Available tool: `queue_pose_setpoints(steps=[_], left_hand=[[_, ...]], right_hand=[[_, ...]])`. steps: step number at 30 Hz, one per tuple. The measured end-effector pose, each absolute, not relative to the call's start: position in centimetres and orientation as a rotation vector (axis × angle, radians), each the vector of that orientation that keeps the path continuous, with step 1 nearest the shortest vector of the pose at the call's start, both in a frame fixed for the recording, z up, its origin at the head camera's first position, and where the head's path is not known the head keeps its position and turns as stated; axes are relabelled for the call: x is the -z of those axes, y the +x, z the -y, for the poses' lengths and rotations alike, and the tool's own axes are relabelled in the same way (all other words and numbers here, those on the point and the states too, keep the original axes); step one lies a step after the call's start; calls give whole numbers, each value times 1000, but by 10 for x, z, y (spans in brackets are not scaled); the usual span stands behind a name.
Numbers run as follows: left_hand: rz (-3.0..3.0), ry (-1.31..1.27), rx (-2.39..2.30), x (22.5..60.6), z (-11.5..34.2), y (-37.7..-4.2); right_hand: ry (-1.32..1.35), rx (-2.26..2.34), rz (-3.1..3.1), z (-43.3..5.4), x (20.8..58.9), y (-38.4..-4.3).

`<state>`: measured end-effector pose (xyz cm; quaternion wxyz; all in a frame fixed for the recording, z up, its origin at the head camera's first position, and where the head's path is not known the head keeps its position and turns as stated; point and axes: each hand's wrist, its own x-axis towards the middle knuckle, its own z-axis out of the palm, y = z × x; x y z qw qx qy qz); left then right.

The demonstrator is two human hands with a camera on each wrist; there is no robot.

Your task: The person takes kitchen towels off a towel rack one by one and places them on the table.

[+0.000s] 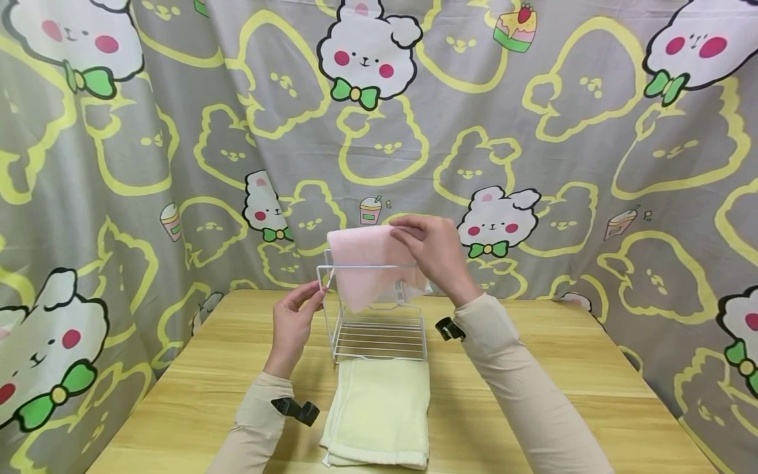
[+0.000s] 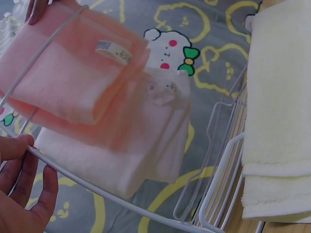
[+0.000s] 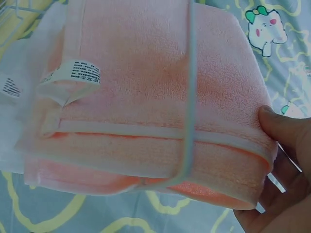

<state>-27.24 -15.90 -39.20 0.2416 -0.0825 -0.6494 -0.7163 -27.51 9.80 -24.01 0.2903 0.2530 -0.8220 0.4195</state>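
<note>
The towel (image 1: pixel 362 249) I handle is soft pink terry, a looped pile with a smooth pale hem (image 3: pixel 116 127) along its folded edge and a looped white label (image 3: pixel 86 72) with dark print. The rack (image 1: pixel 379 358) is thin, pale, coated wire, bent into rounded corners, with a row of parallel bars across its base. The yellow towel (image 1: pixel 381 409) is thick and fuzzy, folded into a near-rectangle with layered edges, and the table (image 1: pixel 207 382) under it has a light wood grain.

My left hand (image 1: pixel 295 322) grips the rack's wire near its upper left corner, thumb against the fingers. My right hand (image 1: pixel 435 253) pinches the pink towel's upper right end, thumb on the near face and fingers behind. One wire runs across the front of the pink towel and cuts over the view of it. Close to it, from my left wrist, I see a white cloth (image 2: pixel 112 165) with a tag of its own. The yellow towel lies at the rack's near side. My beige sleeves (image 1: pixel 521 382) carry black clips (image 1: pixel 450 328), and a grey printed curtain (image 1: pixel 387 135) stands behind everything.

The pink towel is at the top of the rack, folded over, its rounded fold uppermost and its lower edge hanging unevenly to a blunt point above the base bars
</note>
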Motion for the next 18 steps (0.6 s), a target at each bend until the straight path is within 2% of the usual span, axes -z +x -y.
queue_pose_setpoints(steps=[18], left_hand=[[1780, -225, 1959, 391, 158, -271]], right_hand=[[770, -1125, 2042, -116, 228, -244]])
